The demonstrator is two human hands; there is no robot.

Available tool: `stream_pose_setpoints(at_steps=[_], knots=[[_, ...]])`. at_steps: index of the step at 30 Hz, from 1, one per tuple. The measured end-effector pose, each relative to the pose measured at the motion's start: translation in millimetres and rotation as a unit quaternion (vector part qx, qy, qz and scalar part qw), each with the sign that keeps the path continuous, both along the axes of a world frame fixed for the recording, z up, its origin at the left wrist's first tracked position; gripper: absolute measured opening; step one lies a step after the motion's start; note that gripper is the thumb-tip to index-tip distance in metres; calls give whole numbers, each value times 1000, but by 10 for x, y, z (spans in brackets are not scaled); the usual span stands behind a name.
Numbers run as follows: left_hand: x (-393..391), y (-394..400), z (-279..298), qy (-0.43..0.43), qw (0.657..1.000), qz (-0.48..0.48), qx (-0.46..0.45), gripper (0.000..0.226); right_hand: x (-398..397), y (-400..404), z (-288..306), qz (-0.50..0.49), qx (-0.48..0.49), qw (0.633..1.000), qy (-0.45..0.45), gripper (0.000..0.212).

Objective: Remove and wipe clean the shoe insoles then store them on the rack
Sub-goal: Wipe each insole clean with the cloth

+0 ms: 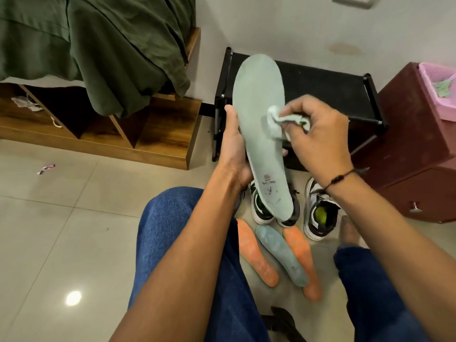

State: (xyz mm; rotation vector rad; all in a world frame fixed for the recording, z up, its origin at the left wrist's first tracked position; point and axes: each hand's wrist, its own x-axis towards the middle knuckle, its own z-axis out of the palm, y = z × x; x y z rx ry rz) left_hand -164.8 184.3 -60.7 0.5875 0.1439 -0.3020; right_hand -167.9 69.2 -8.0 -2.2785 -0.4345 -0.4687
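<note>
Your forearms reached out over your blue-jeaned knees (pixel 172 233), and just past them three loose insoles lay on the tiled floor (pixel 61 218): an orange insole (pixel 256 255) on the left, a pale green insole (pixel 281 255) in the middle, and a second orange insole (pixel 302 262) on the right, partly tucked under the green one. Beyond those stood a pair of black-and-white sneakers (pixel 318 213), the right-hand one showing a bright yellow-green lining inside its opening.

Your left hand (pixel 234 149) gripped the raised insole (pixel 261 124) along its left edge, thumb up the side and fingertips wrapped behind, holding it upright with the toe end pointing up in front of the rack. It was pale mint green, faintly scuffed and mottled, with a small red-and-black printed label near the heel. Your right hand (pixel 318 139), wearing a thin dark bracelet, pinched a crumpled whitish wipe (pixel 278 124) and pressed it against the middle of that insole.

Behind the insole stood the black shoe rack (pixel 328 90), its dark top shelf bare where you could see it. To its right was a maroon cabinet (pixel 414 149) carrying a pink basket (pixel 436 95) with something pale green inside. Off to the left sat a wooden bed base (pixel 153 134) draped with a dark green blanket (pixel 98 45).
</note>
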Motion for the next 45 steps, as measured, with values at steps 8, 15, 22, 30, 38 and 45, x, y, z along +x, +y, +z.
stream_pose_setpoints(at_steps=[8,15,22,30,38,45], knots=[[45,14,-20,3,1000,24,-16,87,-164,325,-373,-1,-46,999,-5,21],[49,66,-19,-13,999,21,-22,86,-475,295,-312,59,74,991,96,10],[-31,-83,-3,35,999,1,-11,77,-251,282,-164,-6,121,983,139,17],[-11,-69,-4,12,999,-12,45,71,242,27,-30,-68,-70,993,-61,19],[13,-26,-32,10,1000,18,13,78,-258,347,-410,-1,-85,996,-37,15],[21,-2,-12,-19,999,21,-21,83,-165,50,-70,-7,71,997,39,14]])
